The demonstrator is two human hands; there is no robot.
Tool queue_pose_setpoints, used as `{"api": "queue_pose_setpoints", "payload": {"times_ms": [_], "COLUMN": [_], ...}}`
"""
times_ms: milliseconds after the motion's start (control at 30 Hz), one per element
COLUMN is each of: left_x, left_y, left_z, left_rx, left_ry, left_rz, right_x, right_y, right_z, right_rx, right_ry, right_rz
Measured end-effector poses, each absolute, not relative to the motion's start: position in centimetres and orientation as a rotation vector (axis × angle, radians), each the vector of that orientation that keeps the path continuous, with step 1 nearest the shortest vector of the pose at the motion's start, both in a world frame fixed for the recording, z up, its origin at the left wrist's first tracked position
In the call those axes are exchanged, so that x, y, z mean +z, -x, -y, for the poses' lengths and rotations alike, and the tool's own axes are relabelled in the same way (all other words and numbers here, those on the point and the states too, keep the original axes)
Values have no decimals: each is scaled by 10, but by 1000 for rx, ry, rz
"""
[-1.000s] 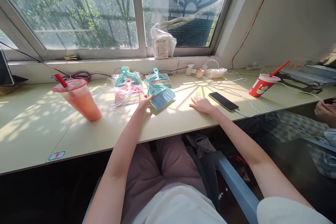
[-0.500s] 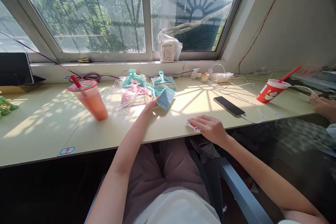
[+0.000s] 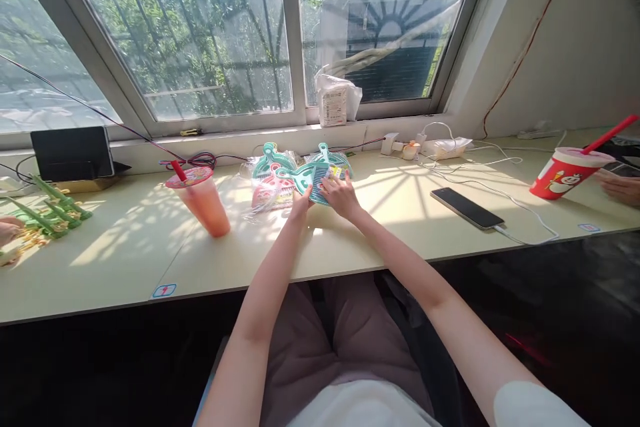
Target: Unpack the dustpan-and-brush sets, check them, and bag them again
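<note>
My left hand grips the lower edge of a small green dustpan-and-brush set, just above the table, its handle pointing left. Over the blue-grey bristles lies my right hand, fingers spread. A yellow printed patch shows by its fingertips; whether it is a loose card or part of a package is unclear. Behind lie a pink dustpan set in clear plastic, a green set and another green set, partly covered by the held one.
A tall drink cup stands on the table to the left. At right are a phone on a cable and a red cup. Other people's hands show at both edges. A tablet stands far left.
My right hand has moved from the table's front edge, where it held a small printed card, up and left onto the dustpan set. The view has turned slightly left.
</note>
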State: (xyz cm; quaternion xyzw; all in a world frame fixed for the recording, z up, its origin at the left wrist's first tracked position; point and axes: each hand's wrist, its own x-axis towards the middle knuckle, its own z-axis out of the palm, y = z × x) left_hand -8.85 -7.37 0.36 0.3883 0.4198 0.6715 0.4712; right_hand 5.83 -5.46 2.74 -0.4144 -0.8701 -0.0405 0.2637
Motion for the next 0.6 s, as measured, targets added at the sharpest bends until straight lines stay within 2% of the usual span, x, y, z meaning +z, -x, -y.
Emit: {"api": "queue_pose_setpoints", "payload": {"times_ms": [167, 467, 600], "left_x": [6, 3, 6], "left_y": [88, 92, 91], "left_z": [77, 74, 76], "left_rx": [1657, 1641, 1676], "left_ry": [-1028, -984, -1029], "left_rz": [-1043, -1104, -1030], "right_x": [11, 6, 8], "right_y": [-63, -64, -70], "right_z": [52, 43, 35], "right_rx": [299, 370, 479], "right_ry": [1016, 1041, 1186], "right_rz": [2434, 2242, 1884]}}
